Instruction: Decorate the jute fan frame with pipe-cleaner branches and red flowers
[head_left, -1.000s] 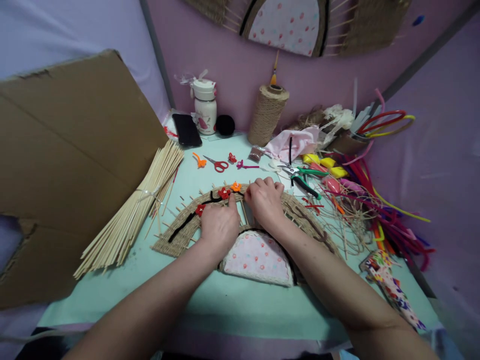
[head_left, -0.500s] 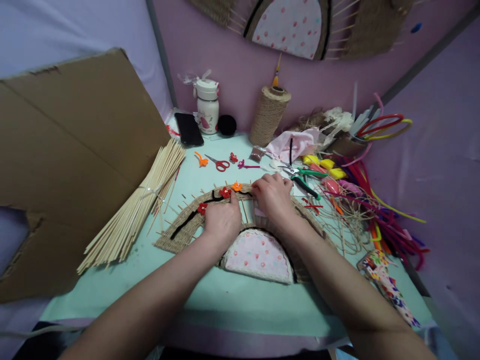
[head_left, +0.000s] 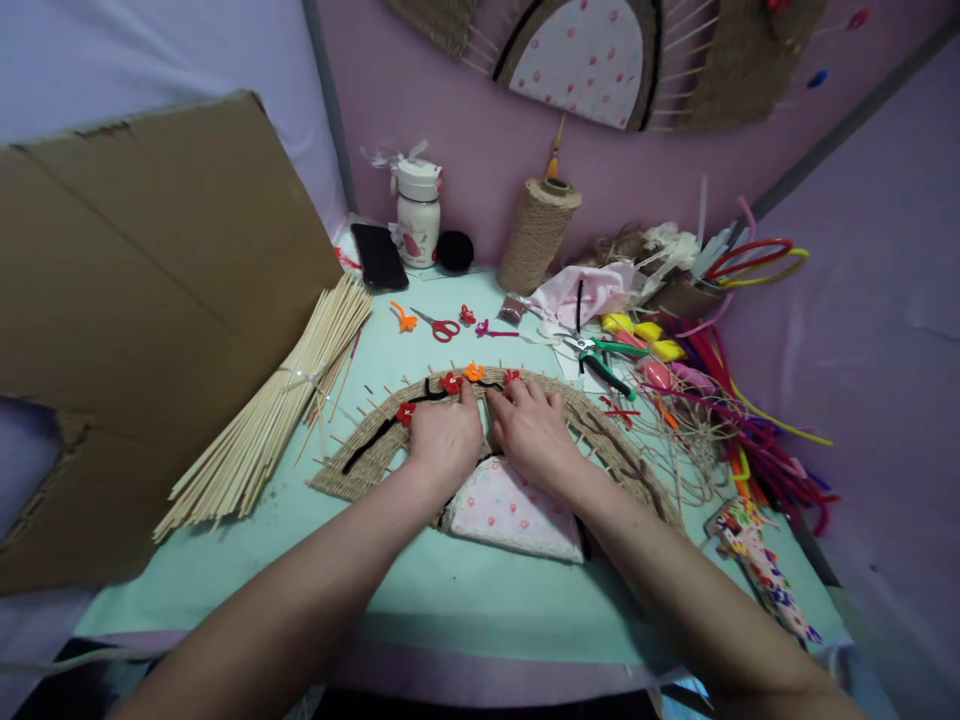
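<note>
A woven twine arch (head_left: pixel 634 458) with thin stick ends along its outer edge lies on the table, around a pink fabric half-circle (head_left: pixel 499 512) with red dots. A black fuzzy strip (head_left: pixel 367 447) runs along the weave. Red flowers (head_left: pixel 406 414) and an orange flower (head_left: pixel 473 372) sit on it, and another red flower (head_left: pixel 512 376) shows just above my right fingers. My left hand (head_left: pixel 447 432) is closed at the arch's inner edge, index fingertip below the orange flower. Close beside it, my right hand (head_left: pixel 531 425) has bent fingers at the same edge; its thumb is mostly hidden.
A bundle of thin sticks (head_left: pixel 262 420) and a cardboard sheet (head_left: pixel 150 330) stand left. Behind the arch lie red-handled scissors (head_left: pixel 444 328) and green-handled pliers (head_left: pixel 611 365). A twine spool (head_left: pixel 538 235) and white bottle (head_left: pixel 418 215) stand at the back. Tangled twine and pipe cleaners (head_left: pixel 780 440) fill the right.
My right hand has moved down and slightly left along the arch, uncovering a red flower and more of the arch's right side. My left hand stays nearly in place. The view has shifted slightly.
</note>
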